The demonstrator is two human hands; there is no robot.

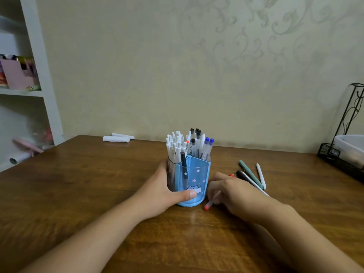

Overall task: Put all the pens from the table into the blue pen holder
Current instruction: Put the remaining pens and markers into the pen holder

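From the head camera, the blue pen holder [194,181] stands upright at the centre of the wooden table [78,184], crowded with white, black-capped and blue-capped pens, and the left hand [163,191] grasps it from its 9 o'clock side, thumb pressed across the front wall. At the holder's 4 o'clock the right hand [234,194] curls its fingers around a red-tipped pen [210,202] lying on the table. At 2 o'clock, beyond that hand, lie a green pen [250,173], a white pen [261,175] and a black pen [244,177].

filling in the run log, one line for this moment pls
left hand holds pen holder | right hand picking red-tipped pen | more pens on table
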